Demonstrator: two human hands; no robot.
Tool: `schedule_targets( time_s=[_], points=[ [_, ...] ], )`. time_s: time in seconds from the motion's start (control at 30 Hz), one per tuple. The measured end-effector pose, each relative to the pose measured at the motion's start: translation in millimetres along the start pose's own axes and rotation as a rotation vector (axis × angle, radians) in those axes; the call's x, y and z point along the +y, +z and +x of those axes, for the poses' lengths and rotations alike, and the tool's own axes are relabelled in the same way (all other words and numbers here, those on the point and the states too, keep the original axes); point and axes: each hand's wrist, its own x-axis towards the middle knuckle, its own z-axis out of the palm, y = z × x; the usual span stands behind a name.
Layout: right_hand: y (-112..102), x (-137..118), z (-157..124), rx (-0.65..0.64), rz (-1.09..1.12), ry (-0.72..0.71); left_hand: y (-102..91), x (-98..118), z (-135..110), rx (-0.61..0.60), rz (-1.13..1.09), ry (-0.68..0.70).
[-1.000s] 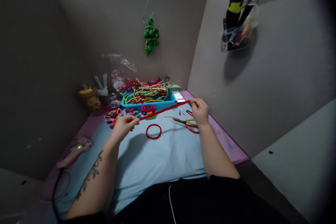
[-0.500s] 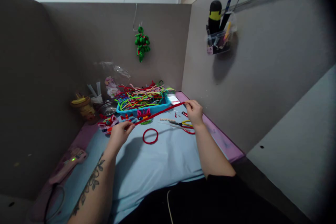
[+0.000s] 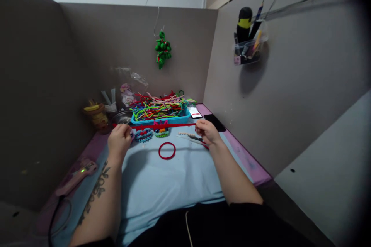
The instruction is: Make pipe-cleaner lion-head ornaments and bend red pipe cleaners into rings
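Note:
Between my two hands a red pipe cleaner strand [image 3: 165, 126] is stretched nearly level above the table; whether it is one piece or several cannot be made out. My left hand [image 3: 119, 141] pinches its left part, and a short red end shows past the fingers. At the other end my right hand [image 3: 207, 131] pinches it, fingers closed. Below the strand a red ring [image 3: 167, 151] lies flat on the light blue cloth [image 3: 174, 177]. Scissors [image 3: 197, 139] lie partly hidden under my right hand. Close behind the strand sit colourful pipe cleaner figures, one blue [image 3: 144, 135] and one green-edged [image 3: 161, 131].
A blue basket [image 3: 162, 120] heaped with pipe cleaners stands at the back, beside a metal bowl [image 3: 123, 117]. A lit phone [image 3: 195, 112] and a black flat object [image 3: 215, 122] lie right. A pink glue gun [image 3: 77, 178] rests left. Grey panels [image 3: 133, 42] enclose the table.
The strand has gone from slanting up rightward to almost level. My left hand has moved left and slightly up; my right hand has come down and a little left. The view has shifted slightly.

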Motion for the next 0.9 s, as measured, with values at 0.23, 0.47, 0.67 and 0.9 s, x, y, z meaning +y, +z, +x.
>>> schedule_targets(
  time_s=[0.23,0.47,0.67,0.9],
  points=[
    [24,-48,-60,-0.373,0.663,0.297,-10.7,-22,5,0.026,-0.098,0.062],
    [-5,-51,-96,-0.314,0.796,0.477,-20.0,-4,6,0.016,-0.165,0.194],
    [-18,-48,-81,-0.070,0.591,0.386,-11.5,9,6,-0.088,-0.250,0.151],
    [-23,-69,-28,0.126,0.176,0.190,-11.1,22,-1,-0.014,-0.318,0.028]
  ],
)
